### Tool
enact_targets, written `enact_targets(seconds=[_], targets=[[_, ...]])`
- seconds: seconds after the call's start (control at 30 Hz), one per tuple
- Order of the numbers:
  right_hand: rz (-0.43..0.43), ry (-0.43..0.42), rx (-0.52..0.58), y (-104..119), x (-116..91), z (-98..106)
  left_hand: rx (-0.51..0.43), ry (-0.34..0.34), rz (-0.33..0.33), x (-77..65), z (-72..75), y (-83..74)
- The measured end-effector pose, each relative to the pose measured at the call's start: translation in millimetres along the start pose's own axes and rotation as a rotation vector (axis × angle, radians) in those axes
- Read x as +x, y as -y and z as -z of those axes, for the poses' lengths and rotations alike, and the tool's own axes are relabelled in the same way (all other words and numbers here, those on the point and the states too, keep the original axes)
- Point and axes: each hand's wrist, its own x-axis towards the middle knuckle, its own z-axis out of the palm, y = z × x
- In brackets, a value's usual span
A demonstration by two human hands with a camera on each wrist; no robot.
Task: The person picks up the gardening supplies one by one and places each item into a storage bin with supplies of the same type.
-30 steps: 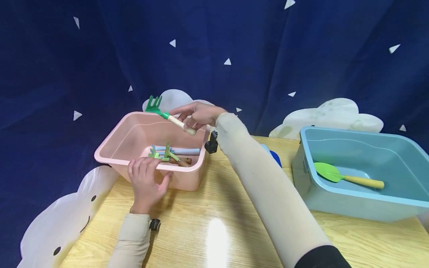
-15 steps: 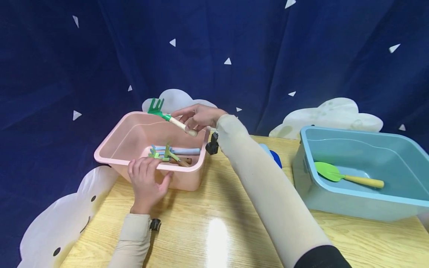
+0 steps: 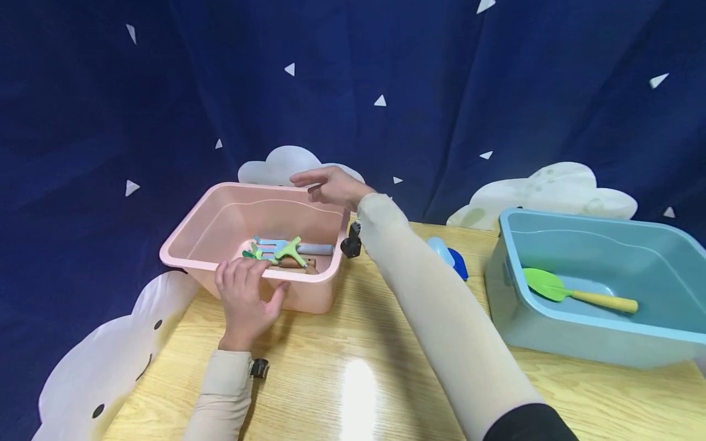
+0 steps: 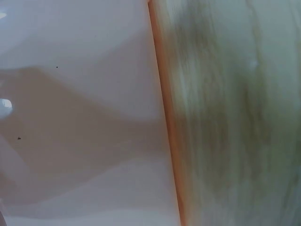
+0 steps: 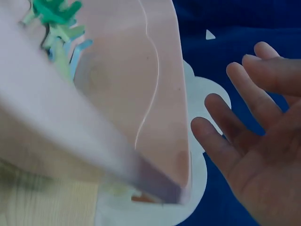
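The pink bin [image 3: 303, 297] stands at the left of the table. My left hand [image 3: 245, 303] grips its front rim, fingers over the edge and thumb on the outer wall. Over the bin's back right corner is my right hand [image 3: 333, 187], fingers spread and holding nothing. Inside the bin lie small garden rakes: a light green rake [image 3: 290, 248] on top, a pale blue rake [image 3: 317, 249], and a dark green rake [image 5: 54, 12] whose handle is hidden. The left wrist view shows the bin's outer wall [image 4: 94, 117] close up.
To the right stands a blue bin [image 3: 579, 331] with a lime green trowel [image 3: 546, 285] in it. Between the bins, partly behind my right forearm, lie a light blue thing [image 3: 441, 249] and a dark blue thing [image 3: 459, 264]. A dark blue curtain [image 3: 353, 49] hangs behind.
My right hand has let go of the dark green rake, which has dropped into the pink bin onto the other tools. The light green rake there has shifted. My left hand keeps its grip.
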Motion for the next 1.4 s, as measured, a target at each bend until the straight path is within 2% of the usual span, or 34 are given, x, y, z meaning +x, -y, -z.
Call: enact_targets(seconds=[0.17,0.37,0.57,0.93,1.13,1.3,1.4], targets=[[-0.010,-0.060,-0.033,-4.6,-6.4,13.5,-0.008,-0.002,-0.006,1.2,0.2,2.1],[0.009,-0.067,-0.109,-9.0,-14.6,26.8,-0.008,0.022,0.002,0.9,2.7,8.5],[0.012,-0.070,-0.220,-16.7,-22.9,36.2,0.000,0.012,0.003,-0.3,4.8,13.4],[0.068,-0.128,-0.479,-34.0,-51.8,58.7,0.002,0.024,0.006,1.3,5.6,20.5],[0.135,-0.150,-0.620,-38.2,-75.8,60.8,0.001,0.010,0.010,1.4,6.5,23.4],[0.224,-0.193,-0.702,-42.0,-107.5,56.9,-0.007,-0.006,0.000,0.0,4.3,21.2],[0.246,-0.212,-0.719,-45.9,-128.4,51.4,-0.014,-0.016,-0.002,-0.4,3.1,20.6]])
